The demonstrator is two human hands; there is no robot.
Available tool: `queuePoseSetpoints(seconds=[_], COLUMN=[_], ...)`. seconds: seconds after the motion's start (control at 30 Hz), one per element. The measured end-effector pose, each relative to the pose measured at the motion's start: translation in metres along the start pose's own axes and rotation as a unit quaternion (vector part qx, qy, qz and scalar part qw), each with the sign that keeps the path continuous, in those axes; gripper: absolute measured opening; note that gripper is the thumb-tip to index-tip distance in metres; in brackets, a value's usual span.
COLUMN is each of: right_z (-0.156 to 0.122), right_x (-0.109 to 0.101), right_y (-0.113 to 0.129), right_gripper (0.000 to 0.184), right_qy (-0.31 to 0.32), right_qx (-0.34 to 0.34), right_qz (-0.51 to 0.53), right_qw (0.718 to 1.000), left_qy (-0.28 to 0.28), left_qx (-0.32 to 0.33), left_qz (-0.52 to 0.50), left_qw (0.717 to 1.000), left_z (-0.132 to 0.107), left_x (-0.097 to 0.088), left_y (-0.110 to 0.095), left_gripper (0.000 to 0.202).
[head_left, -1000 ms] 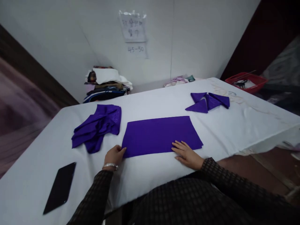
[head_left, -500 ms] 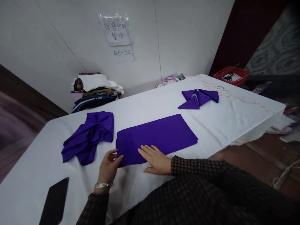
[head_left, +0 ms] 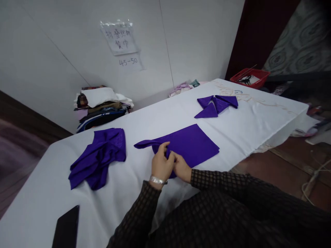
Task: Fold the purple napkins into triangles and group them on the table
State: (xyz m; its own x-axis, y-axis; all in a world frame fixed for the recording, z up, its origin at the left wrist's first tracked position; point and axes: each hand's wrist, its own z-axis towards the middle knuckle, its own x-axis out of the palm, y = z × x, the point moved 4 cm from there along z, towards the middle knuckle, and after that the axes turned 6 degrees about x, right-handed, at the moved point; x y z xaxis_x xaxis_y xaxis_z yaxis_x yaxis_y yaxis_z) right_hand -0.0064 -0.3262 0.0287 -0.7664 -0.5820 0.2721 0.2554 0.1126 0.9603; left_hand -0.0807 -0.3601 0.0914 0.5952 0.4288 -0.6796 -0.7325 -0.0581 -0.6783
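Observation:
A purple cloth napkin (head_left: 191, 143) lies folded into a long strip on the white tablecloth (head_left: 144, 210). Its left end is lifted and curls over toward the middle. My left hand (head_left: 161, 163), with a silvery band at the wrist, pinches that lifted part. Close against it, my right hand (head_left: 181, 168) has its fingers bent at the napkin's near edge, partly hidden behind my left hand. To the left a crumpled purple cloth (head_left: 100, 156) is spread loosely. Farther back on the right sits a purple napkin folded into pointed triangles (head_left: 217, 106).
A black phone (head_left: 66, 227) lies at the near left. Along the wall stand a stack of folded clothes (head_left: 102, 106) and a small pink cloth pile (head_left: 181, 89). A red basket (head_left: 258, 79) is beyond the far right corner. Handwritten paper signs (head_left: 120, 41) hang on the wall.
My left hand has carried the napkin's left end up and rightward, beside my right hand. My right hand has gone from lying flat to bent fingers at the near edge.

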Motion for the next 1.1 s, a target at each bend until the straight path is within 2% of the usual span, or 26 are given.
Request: queuePoseSetpoints(seconds=[0.07, 0.17, 0.23, 0.27, 0.33, 0.4, 0.53, 0.67, 0.8, 0.93, 1.03, 1.1], right_z=[0.003, 0.0, -0.007, -0.011, -0.019, -0.025, -0.028, -0.032, -0.041, -0.047, -0.049, -0.049], right_x=[-0.023, -0.069, -0.103, -0.118, -0.142, -0.157, -0.168, -0.173, -0.184, -0.193, -0.197, -0.2], right_y=[0.013, 0.027, 0.027, 0.023, 0.011, -0.002, -0.01, 0.0, 0.007, 0.011, 0.012, 0.013], right_gripper=[0.02, 0.02, 0.021, 0.021, 0.022, 0.023, 0.023, 0.02, 0.026, 0.034, 0.04, 0.044], right_qy=[-0.046, -0.12, -0.169, -0.191, -0.223, -0.24, -0.237, -0.189, -0.15, -0.144, -0.146, -0.138], right_qx=[0.018, 0.043, 0.063, 0.079, 0.123, 0.172, 0.225, 0.244, 0.244, 0.223, 0.237, 0.25], right_qz=[0.055, 0.129, 0.159, 0.174, 0.202, 0.232, 0.254, 0.25, 0.235, 0.196, 0.167, 0.145], right_qw=[0.997, 0.984, 0.971, 0.963, 0.946, 0.927, 0.91, 0.918, 0.929, 0.944, 0.946, 0.947], left_qy=[0.022, 0.068, 0.087, 0.089, 0.075, 0.052, 0.036, 0.038, 0.033, 0.08, 0.113, 0.108], left_qx=[0.054, 0.196, 0.264, 0.275, 0.261, 0.228, 0.178, 0.156, 0.129, 0.073, 0.038, 0.034], left_qz=[0.003, -0.032, -0.047, -0.047, -0.036, -0.021, 0.014, 0.059, 0.115, 0.166, 0.189, 0.197], left_qw=[0.998, 0.978, 0.96, 0.956, 0.962, 0.972, 0.983, 0.985, 0.984, 0.98, 0.975, 0.974], left_z=[0.016, 0.025, 0.023, 0.022, 0.02, 0.02, 0.017, 0.024, 0.062, 0.107, 0.126, 0.132], left_x=[0.018, 0.047, 0.063, 0.069, 0.079, 0.087, 0.098, 0.098, 0.09, 0.096, 0.105, 0.107], left_y=[-0.024, -0.055, -0.059, -0.055, -0.037, -0.015, 0.016, 0.032, 0.049, 0.068, 0.076, 0.079], left_gripper=[0.045, 0.057, 0.059, 0.056, 0.047, 0.041, 0.037, 0.036, 0.035, 0.034, 0.034, 0.033])
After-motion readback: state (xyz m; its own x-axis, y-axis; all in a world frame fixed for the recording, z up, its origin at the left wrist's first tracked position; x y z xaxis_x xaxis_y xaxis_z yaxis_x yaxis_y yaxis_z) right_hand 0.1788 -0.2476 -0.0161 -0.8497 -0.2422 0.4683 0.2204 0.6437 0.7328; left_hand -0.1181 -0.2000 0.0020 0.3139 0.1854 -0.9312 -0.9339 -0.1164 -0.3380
